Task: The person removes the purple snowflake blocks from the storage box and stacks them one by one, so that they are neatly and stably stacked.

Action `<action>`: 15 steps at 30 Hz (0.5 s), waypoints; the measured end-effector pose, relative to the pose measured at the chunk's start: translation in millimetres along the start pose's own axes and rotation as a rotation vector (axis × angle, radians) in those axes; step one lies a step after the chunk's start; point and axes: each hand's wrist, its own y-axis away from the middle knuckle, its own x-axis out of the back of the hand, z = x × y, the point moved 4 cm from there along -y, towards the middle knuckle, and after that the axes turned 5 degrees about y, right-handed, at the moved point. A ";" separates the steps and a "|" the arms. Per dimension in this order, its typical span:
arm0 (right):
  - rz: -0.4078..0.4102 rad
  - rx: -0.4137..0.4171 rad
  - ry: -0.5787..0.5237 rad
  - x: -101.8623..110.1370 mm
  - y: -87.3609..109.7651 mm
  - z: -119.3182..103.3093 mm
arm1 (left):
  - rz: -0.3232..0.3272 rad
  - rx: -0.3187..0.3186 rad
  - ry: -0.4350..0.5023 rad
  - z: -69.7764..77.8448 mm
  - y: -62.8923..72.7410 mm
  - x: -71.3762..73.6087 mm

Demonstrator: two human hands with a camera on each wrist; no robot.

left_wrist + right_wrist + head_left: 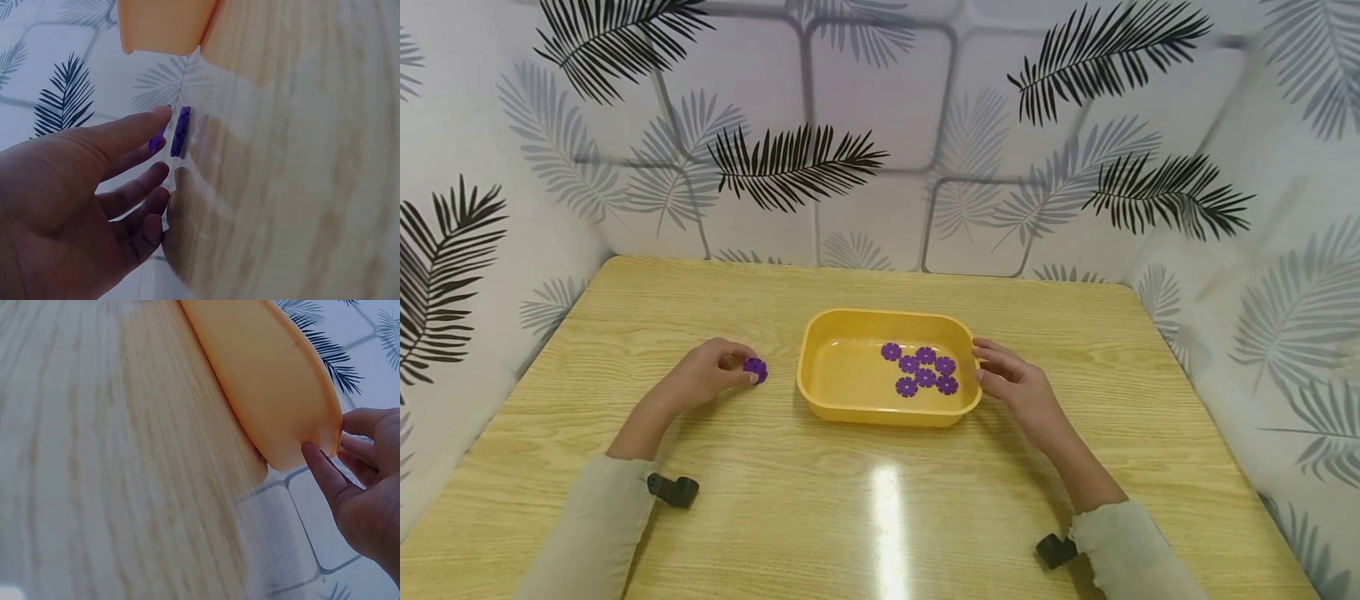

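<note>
My left hand (711, 372) pinches a purple notched plastic disc (157, 139) between thumb and forefinger, just above the table left of the tub. Under it, a second purple disc piece (181, 131) stands out close to the table surface; whether it is one disc or a stack I cannot tell. The yellow plastic tub (872, 415) sits mid-table with several purple discs (926, 378) lying in its right half. At the tub's right end, my right hand (1018, 392) touches the wall and rim with thumb and fingertips, fingers fairly straight; the far fingertips are partly hidden.
The wood-grain table (790, 517) runs up to a leaf-patterned wall covering (880, 100) at the back and both sides. A small dark device (677, 490) sits at the left cuff, another dark device (1056, 550) at the right cuff.
</note>
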 end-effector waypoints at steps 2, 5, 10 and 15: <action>-0.001 0.005 0.000 -0.1 -0.2 0.3 | -0.005 -0.012 -0.005 -0.2 0.0 -0.4; -0.001 0.009 0.000 -0.2 -0.4 0.7 | -0.016 -0.024 0.001 0.0 0.5 -0.5; 0.001 0.004 0.001 -0.1 0.0 0.9 | -0.018 -0.033 0.001 0.5 0.7 -0.7; 0.000 0.005 -0.007 -0.4 0.3 0.4 | -0.025 -0.040 0.010 1.0 0.8 -1.0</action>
